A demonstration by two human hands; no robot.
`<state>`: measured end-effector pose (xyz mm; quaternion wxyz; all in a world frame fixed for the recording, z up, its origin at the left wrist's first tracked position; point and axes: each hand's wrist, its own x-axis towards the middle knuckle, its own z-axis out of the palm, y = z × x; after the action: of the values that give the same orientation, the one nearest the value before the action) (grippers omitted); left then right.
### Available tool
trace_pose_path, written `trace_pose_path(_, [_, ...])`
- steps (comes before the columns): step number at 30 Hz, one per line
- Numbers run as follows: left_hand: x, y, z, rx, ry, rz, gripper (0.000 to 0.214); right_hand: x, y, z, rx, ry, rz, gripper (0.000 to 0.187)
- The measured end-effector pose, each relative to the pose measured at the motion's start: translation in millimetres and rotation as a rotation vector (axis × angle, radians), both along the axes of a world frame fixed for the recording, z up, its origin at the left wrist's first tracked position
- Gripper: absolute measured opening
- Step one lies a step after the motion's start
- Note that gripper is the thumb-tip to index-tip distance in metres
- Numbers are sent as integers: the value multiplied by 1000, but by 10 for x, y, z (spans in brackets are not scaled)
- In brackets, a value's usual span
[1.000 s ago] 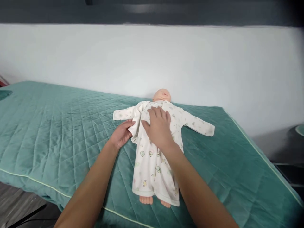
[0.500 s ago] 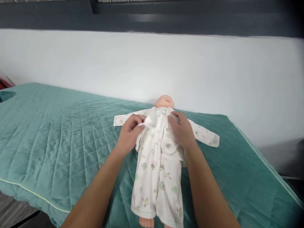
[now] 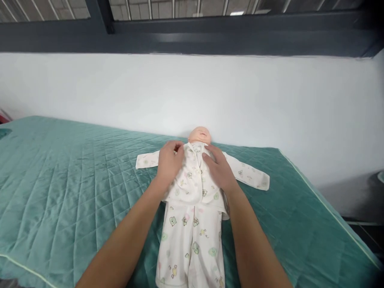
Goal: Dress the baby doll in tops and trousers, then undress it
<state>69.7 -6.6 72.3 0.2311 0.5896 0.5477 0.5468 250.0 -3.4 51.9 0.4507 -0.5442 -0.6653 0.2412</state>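
Note:
A baby doll [image 3: 200, 135] lies on its back on the bed, dressed in a white printed shirt [image 3: 192, 182] and matching trousers [image 3: 192, 244]. The two front panels of the shirt meet down the chest. My left hand [image 3: 170, 162] is at the shirt's shoulder on the left side, its thumb and fingers curled together on the cloth. On the other side of the neckline, my right hand [image 3: 220, 166] rests on the shirt with thumb and forefinger apart. Both sleeves stretch out sideways, and the doll's feet are out of view.
A green quilted cover [image 3: 75, 188] with pale piping spreads over the bed. Behind the doll's head rises a white wall [image 3: 192, 92], topped by a dark frame [image 3: 192, 36] with bars. A dark object [image 3: 373, 188] stands beyond the right edge.
The shirt's left-side front panel, raised in my left hand before, now lies across the chest, and the right-side panel lies flatter. My left hand has moved up toward the shoulder. The view has tilted up.

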Motion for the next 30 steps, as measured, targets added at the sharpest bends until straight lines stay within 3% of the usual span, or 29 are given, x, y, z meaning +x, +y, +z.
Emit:
trace_pose_path(2, [84, 274, 24, -83, 77, 8, 9, -2, 20, -15, -8, -14, -9, 42])
trace_pose_path(4, [202, 466, 79, -167, 182, -65, 12, -15, 26, -20, -4, -33, -17, 41])
trace_pose_path(7, [336, 583, 150, -188, 300, -134, 21, -35, 25, -20, -8, -42, -25, 42])
trace_pose_path(14, [213, 548, 38, -184, 166, -194, 15, -52, 61, -33, -58, 0, -29, 43])
trace_pose_path(21, [164, 533, 78, -254, 107, -239, 10, -67, 84, -87, 56, 90, -4, 39])
trace_pose_path(26, [260, 554, 38, -126, 7, -162, 6, -88, 80, -88, 116, 66, -51, 35])
trace_pose_path(30, [297, 568, -17, -89, -97, -201, 7, -94, 138, -64, 105, 38, -53, 36])
